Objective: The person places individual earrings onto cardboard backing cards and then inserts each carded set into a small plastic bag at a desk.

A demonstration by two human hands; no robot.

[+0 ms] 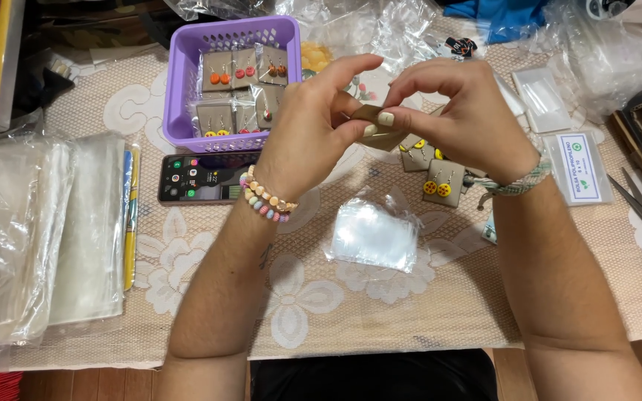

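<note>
While both hands hover above the lace-covered surface (209, 267), the left hand (313, 126) and the right hand (458, 111) pinch a small tan cardboard earring card (375, 119) between closed fingers (380, 117), holding it up in the air between them. Below lies a small clear plastic bag (375, 236); a card with yellow round earrings (441, 182) rests just beyond it. A purple plastic basket (187, 67) of carded earrings stands to the left, a black smartphone (198, 177) beside it.

Purple basket (180, 89), beige floral lace tablecloth (380, 304), yellow earrings (438, 188) on tan cards.
</note>
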